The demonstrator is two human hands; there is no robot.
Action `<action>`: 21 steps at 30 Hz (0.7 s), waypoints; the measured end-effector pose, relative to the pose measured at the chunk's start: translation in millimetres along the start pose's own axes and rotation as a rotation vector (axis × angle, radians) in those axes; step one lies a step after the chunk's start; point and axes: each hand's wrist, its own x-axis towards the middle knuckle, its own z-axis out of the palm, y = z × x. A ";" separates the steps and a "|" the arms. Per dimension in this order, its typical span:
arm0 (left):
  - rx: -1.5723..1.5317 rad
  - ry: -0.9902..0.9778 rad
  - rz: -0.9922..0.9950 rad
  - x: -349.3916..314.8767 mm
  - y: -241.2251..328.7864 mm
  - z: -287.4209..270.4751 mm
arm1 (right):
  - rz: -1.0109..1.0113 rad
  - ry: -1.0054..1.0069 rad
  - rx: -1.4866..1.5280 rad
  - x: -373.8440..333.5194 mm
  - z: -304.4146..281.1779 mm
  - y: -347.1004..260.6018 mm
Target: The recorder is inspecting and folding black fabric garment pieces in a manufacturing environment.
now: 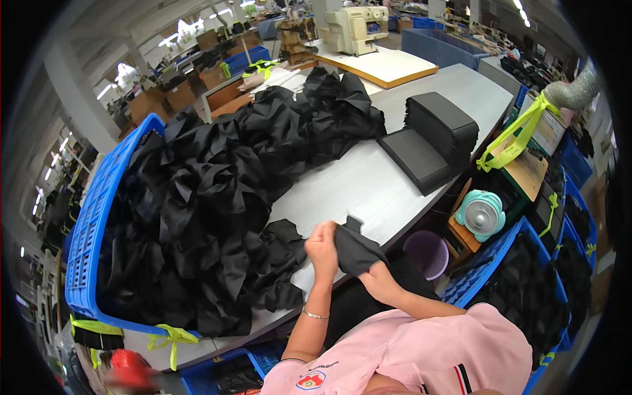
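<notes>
A: What was the condition of the hands?

B: Both were clamped on one black fabric piece [357, 251]. The left hand [320, 245], fingers folded into a fist, gripped its upper left edge. The right hand [382, 284] gripped its lower right edge. The hands were apart from each other, with the cloth between them.

A: Where was the piece located?

B: It was held just below the centre of the frame, at the near edge of the grey surface [329, 191]. Whether the small angular tab [353, 223] at its upper end belonged to the same piece could not be told.

A: Which items lay on the surface?

B: A heap of loose black fabric [204, 178] occupied the left of the frame and extended to upper centre. A blue crate [84, 263] bordered it at far left. A two-level stack of black pieces [438, 131] stood right of upper centre, well apart from the heap.

A: What equipment was positioned around it?

B: A cream sewing machine [352, 31] stood at upper centre. A turquoise fan [482, 215] stood at right, and a purple basket [422, 249] was near it, left and lower.
</notes>
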 end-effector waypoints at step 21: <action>-0.062 -0.537 -0.032 -57.2 75.2 17.7 | 0.119 0.344 -0.197 -19.3 -83.9 -17.2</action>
